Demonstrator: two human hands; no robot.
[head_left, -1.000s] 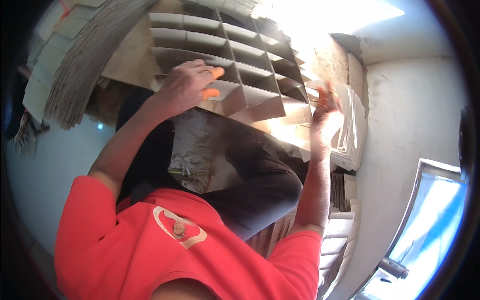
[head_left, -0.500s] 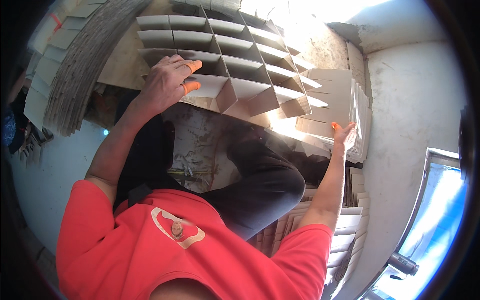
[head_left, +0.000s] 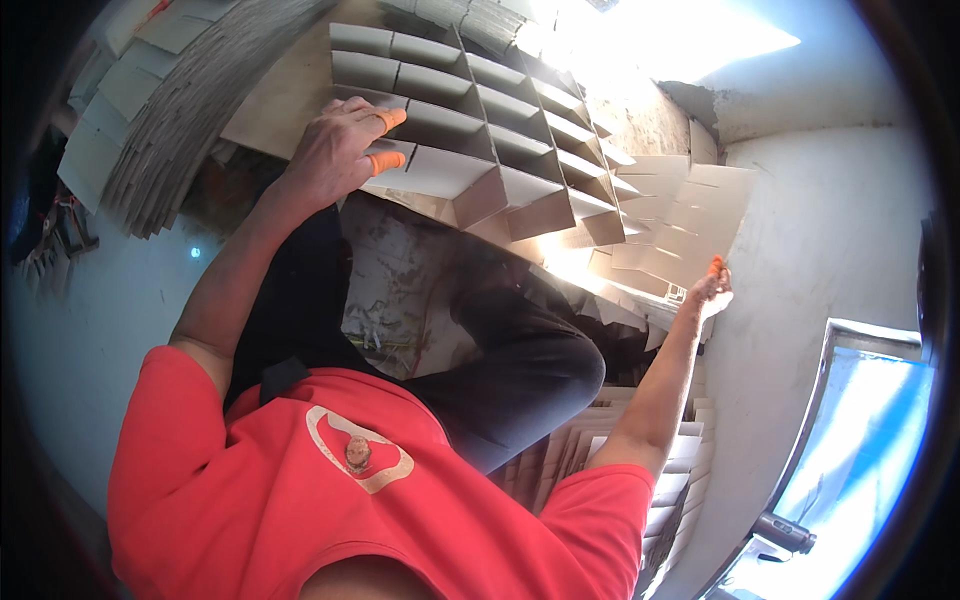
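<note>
A cardboard divider grid of interlocked slotted strips stands on the bench in front of me. My left hand is closed on its near left corner, thumb on the near side of a strip and forefinger behind it. Orange covers sit on that thumb and forefinger. Over at the right, my right hand pinches the near right edge of a slotted cardboard sheet. The sheet tilts up above other flat slotted pieces beside the grid. An orange cover shows on this hand too; its lower fingers are partly hidden.
Long stacks of cardboard strips lean at the far left. More cardboard pieces are piled low at my right, below the bench. A pale wall rises close to my right hand, with a bright blue window nearer me.
My right hand has moved outward to the right, and the sheet's edge has come away from the stack with it. The left hand stays at the grid, which sits slightly further right in view.
</note>
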